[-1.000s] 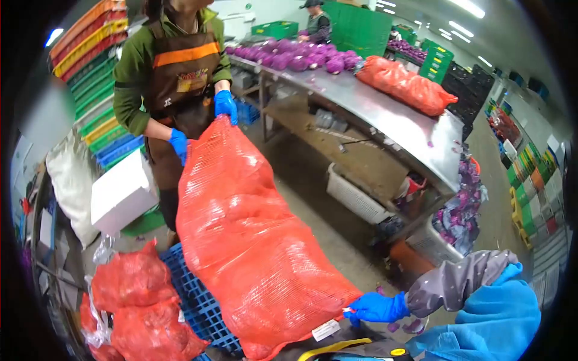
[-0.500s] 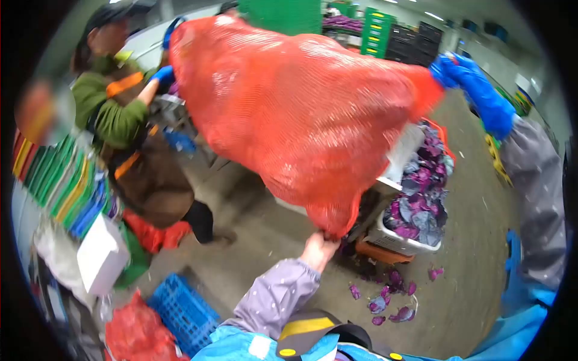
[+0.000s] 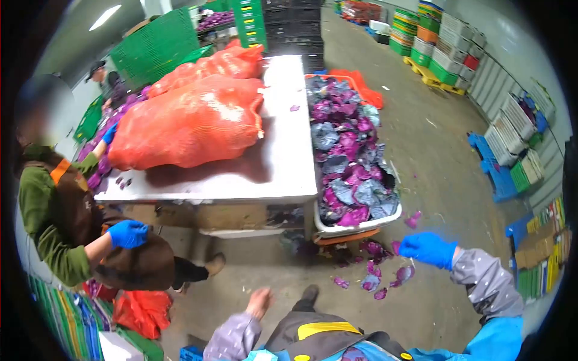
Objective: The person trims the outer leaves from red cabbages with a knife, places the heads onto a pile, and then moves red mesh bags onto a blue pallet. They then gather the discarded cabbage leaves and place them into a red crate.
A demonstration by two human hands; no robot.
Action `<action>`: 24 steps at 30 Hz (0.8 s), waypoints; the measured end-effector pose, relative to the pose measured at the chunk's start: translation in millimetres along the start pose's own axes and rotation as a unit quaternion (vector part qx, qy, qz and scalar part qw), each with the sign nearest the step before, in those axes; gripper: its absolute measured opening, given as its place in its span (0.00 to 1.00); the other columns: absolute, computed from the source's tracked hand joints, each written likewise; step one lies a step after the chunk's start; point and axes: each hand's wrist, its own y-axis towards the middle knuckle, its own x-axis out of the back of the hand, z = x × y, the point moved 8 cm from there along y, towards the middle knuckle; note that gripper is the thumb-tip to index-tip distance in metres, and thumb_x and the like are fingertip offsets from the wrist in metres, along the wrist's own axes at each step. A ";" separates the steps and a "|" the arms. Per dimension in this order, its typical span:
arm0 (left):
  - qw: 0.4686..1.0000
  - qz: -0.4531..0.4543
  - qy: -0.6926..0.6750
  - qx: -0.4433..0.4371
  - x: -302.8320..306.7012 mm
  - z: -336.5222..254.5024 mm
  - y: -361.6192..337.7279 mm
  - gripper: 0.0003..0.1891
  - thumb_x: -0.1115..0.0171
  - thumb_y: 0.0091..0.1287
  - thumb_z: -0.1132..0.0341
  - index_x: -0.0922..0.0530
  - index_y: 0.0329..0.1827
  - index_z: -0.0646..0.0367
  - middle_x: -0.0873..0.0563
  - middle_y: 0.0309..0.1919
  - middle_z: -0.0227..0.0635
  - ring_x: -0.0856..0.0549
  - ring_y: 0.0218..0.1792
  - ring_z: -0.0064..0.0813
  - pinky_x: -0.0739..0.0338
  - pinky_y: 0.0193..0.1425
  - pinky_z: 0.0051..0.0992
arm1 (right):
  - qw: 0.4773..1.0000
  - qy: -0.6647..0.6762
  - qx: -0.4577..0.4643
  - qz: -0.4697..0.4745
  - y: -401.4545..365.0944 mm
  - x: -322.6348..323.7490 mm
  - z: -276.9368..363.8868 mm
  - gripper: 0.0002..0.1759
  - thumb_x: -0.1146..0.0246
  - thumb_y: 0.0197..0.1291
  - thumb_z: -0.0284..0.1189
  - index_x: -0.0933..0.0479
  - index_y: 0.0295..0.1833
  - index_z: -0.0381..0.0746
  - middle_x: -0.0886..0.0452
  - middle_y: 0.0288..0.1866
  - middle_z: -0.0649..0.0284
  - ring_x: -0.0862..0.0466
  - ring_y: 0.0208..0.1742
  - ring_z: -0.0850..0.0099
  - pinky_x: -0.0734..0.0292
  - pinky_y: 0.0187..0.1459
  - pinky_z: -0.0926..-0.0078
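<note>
A full red mesh sack [image 3: 192,123] lies on its side on the white table [image 3: 292,144], beyond both my hands. Behind it rests another red mesh sack [image 3: 214,67]. My left hand [image 3: 260,302], bare, is low in front of me, apart from the table, with loosely bent fingers and nothing in it. My right hand [image 3: 428,249], in a blue glove, hangs over the floor at the right, its fingers loosely bent and no held thing visible. Closest to it are a white crate [image 3: 359,228] heaped with purple cabbage leaves [image 3: 355,162] and scattered leaves [image 3: 372,274] on the floor.
A co-worker in a green sleeve [image 3: 51,210] and blue gloves stands at the table's left; purple cabbages [image 3: 99,150] lie along that side. Black crates [image 3: 295,30] stack behind the table. Blue pallets [image 3: 495,171] and crates line the right wall.
The sack, held up between my two hands before, now lies on the table. Both hands have let go and drawn back toward me. My view has shifted, showing more of the table and the right wall.
</note>
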 end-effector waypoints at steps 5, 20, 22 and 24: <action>0.956 0.100 -0.128 0.242 99.8 140.4 28.5 0.07 0.49 0.64 0.67 0.29 0.27 0.53 0.27 0.20 0.30 0.26 0.21 0.26 0.31 0.24 0.27 | 0.989 0.062 -0.132 0.025 -2.8 -20.9 -98.9 0.18 0.44 0.59 0.43 0.23 0.44 0.40 0.19 0.37 0.55 0.19 0.40 0.60 0.26 0.43 0.65; 0.978 0.006 0.183 0.101 -360.0 43.2 149.8 0.06 0.44 0.66 0.66 0.28 0.42 0.57 0.22 0.26 0.34 0.25 0.23 0.22 0.30 0.30 0.21 | 0.693 0.541 -0.466 -0.105 -334.8 -290.7 -417.1 0.11 0.47 0.61 0.32 0.21 0.35 0.38 0.20 0.26 0.62 0.22 0.21 0.72 0.28 0.21 0.76; 0.960 -0.039 0.233 0.150 -385.6 61.7 129.3 0.08 0.44 0.66 0.65 0.28 0.44 0.56 0.20 0.31 0.34 0.22 0.27 0.24 0.29 0.30 0.24 | 0.763 0.446 -0.454 -0.109 -338.9 -263.2 -455.9 0.11 0.47 0.61 0.32 0.22 0.35 0.38 0.19 0.27 0.62 0.22 0.22 0.72 0.27 0.22 0.77; 0.952 -0.002 0.256 0.170 -416.9 71.3 116.9 0.10 0.43 0.66 0.63 0.28 0.46 0.56 0.19 0.35 0.34 0.20 0.33 0.27 0.27 0.35 0.27 | 0.823 0.367 -0.415 -0.123 -326.2 -220.2 -496.6 0.11 0.47 0.61 0.32 0.22 0.35 0.38 0.19 0.28 0.62 0.21 0.23 0.73 0.27 0.23 0.77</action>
